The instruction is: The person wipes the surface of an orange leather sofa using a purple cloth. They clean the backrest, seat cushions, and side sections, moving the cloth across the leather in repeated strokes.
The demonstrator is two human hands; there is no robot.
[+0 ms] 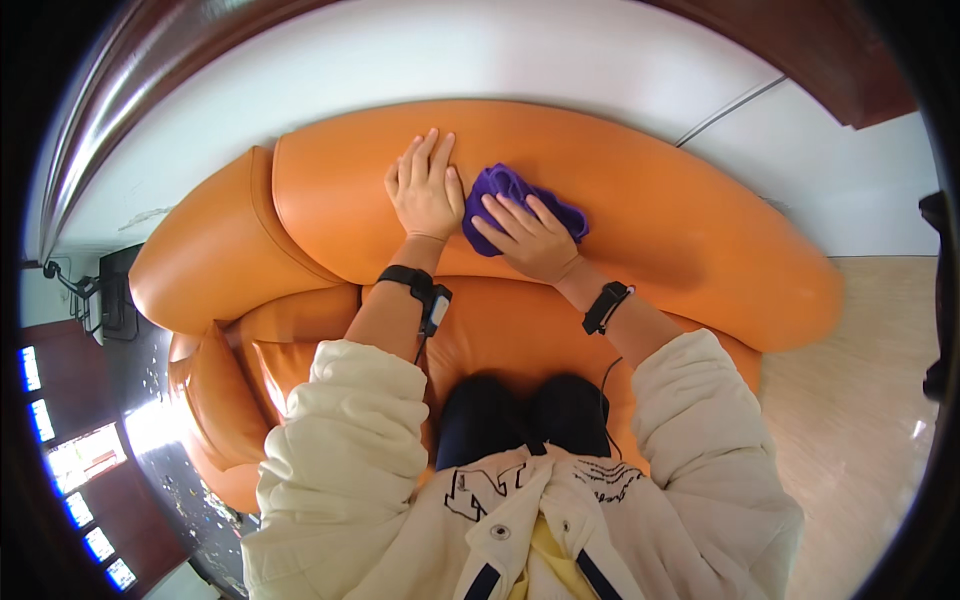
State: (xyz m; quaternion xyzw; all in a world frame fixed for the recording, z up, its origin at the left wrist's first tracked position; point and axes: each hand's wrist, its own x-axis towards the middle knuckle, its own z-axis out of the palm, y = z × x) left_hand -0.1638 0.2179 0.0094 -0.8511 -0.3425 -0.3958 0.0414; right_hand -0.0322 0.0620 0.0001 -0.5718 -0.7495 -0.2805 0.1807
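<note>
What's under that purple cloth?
The purple cloth lies on the orange sofa backrest, whose surface shows around it. The right hand rests on top. The patch directly beneath is covered, so I can't see whether anything else is there.

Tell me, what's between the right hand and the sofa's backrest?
A bunched purple cloth: the head view shows the spread right hand on top of it and the orange backrest beneath.

A white wall (830,180) meets a pale floor (850,420)
</note>
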